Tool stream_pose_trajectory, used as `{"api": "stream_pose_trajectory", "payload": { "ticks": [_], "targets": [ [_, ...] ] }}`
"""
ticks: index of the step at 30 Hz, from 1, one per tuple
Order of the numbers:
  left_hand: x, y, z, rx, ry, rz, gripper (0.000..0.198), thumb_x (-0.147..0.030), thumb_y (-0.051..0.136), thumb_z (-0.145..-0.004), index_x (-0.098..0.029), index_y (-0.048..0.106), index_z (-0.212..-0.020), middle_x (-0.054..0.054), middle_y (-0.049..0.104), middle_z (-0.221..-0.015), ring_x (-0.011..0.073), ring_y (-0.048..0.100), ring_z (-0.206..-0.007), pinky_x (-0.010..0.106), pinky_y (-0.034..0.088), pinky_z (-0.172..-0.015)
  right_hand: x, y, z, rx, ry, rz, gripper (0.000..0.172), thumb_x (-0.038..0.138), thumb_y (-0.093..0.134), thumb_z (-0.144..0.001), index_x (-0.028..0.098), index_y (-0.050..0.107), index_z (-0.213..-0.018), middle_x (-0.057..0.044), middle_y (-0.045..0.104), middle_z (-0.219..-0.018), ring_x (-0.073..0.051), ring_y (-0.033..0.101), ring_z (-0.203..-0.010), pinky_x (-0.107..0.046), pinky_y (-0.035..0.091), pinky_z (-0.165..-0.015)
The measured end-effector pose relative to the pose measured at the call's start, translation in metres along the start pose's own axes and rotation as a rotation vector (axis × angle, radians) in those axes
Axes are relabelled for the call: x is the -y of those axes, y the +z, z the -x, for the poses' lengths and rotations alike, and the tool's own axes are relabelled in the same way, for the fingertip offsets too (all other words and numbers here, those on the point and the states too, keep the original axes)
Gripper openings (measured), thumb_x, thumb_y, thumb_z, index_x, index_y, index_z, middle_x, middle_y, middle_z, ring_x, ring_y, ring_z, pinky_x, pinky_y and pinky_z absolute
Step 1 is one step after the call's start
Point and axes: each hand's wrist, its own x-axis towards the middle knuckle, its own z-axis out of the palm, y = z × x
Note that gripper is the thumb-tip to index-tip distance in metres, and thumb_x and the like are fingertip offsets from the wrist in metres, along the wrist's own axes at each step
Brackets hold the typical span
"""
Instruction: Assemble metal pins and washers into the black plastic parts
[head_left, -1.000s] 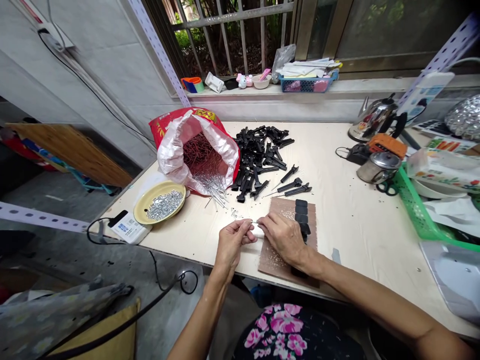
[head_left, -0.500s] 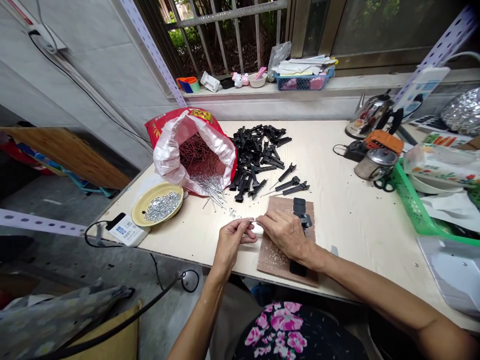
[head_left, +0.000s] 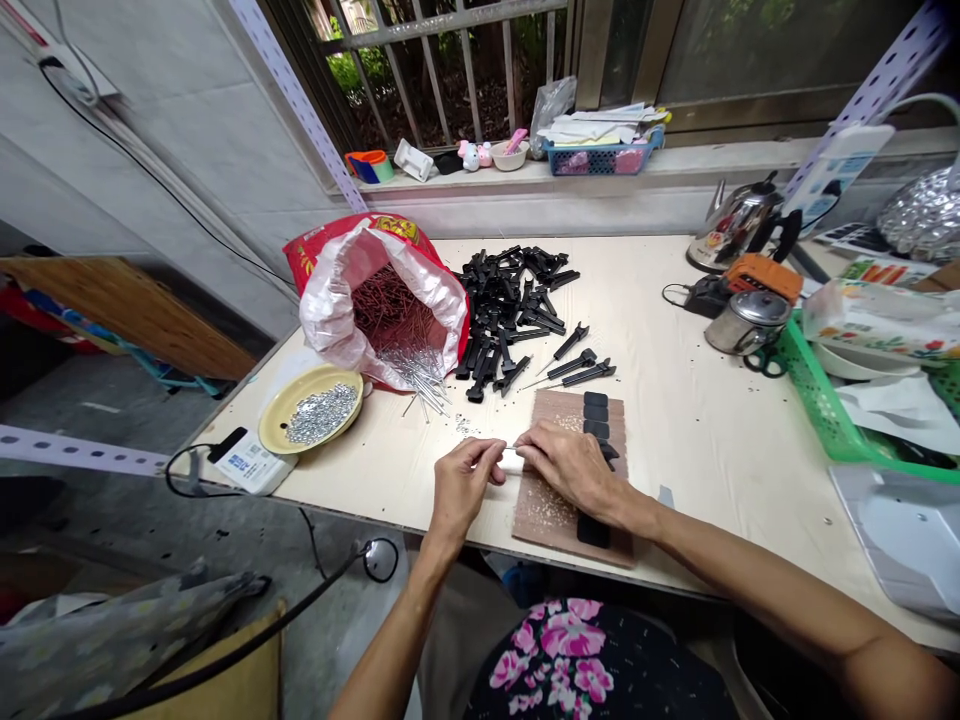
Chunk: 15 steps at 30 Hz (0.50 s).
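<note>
Between my hands runs a thin metal rod (head_left: 510,448), and the fingertips of my left hand (head_left: 466,482) pinch its left end. My right hand (head_left: 568,465) is closed over the brown board (head_left: 544,535), around a black plastic piece (head_left: 609,452) whose end shows past the knuckles. The rod's right end goes into my right fingertips, and its join is hidden. Black pads (head_left: 595,400) lie on the board. Beyond it are several black plastic pieces with rods (head_left: 589,374), beside a heap of similar black pieces (head_left: 502,300).
A red and white sack (head_left: 330,310) of metal rods lies open at the back left. In front of it are a yellow dish (head_left: 274,415) of small silver parts and a white box (head_left: 251,465). To the right stand a kettle (head_left: 731,230), a steel cup (head_left: 746,322) and a green basket (head_left: 814,410).
The rod now shows more clearly between my fingertips. My right hand has shifted slightly, and the black piece's end sits lower behind it. The whole view has moved a little.
</note>
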Motion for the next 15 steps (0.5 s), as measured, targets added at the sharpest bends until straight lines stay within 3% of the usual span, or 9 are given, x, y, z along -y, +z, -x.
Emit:
{"api": "stream_pose_trajectory", "payload": {
  "ticks": [5, 9, 15],
  "targets": [
    [0.005, 0.004, -0.005, 0.063, -0.200, 0.245, 0.028, -0.040, 0.067, -0.073, -0.014, 0.069, -0.081, 0.001, 0.062, -0.061, 0.0093, 0.055, -0.048, 0.021, 0.046, -0.051, -0.003, 0.004, 0.002, -0.074, -0.005, -0.006, 0.014, 0.027, 0.048, -0.092, 0.020, 0.060, -0.094, -0.001, 0.062, -0.088, -0.012, 0.057, -0.077, -0.023, 0.037, -0.064],
    [0.009, 0.009, -0.010, 0.071, -0.280, 0.335, 0.030, -0.041, 0.071, -0.069, -0.012, 0.066, -0.072, -0.001, 0.059, -0.057, 0.0060, 0.047, -0.040, 0.020, 0.042, -0.042, -0.004, 0.008, 0.004, -0.151, -0.123, 0.208, 0.020, 0.023, 0.044, -0.094, 0.019, 0.062, -0.087, -0.003, 0.062, -0.082, -0.015, 0.053, -0.077, -0.028, 0.034, -0.068],
    [0.011, 0.013, -0.011, 0.079, -0.288, 0.301, 0.033, -0.044, 0.069, -0.070, -0.012, 0.063, -0.068, -0.002, 0.056, -0.050, 0.0065, 0.044, -0.037, 0.020, 0.038, -0.040, -0.006, 0.005, 0.005, -0.135, -0.242, 0.432, 0.021, 0.020, 0.042, -0.094, 0.020, 0.062, -0.089, -0.003, 0.061, -0.078, -0.017, 0.047, -0.075, -0.032, 0.029, -0.066]
  ]
}}
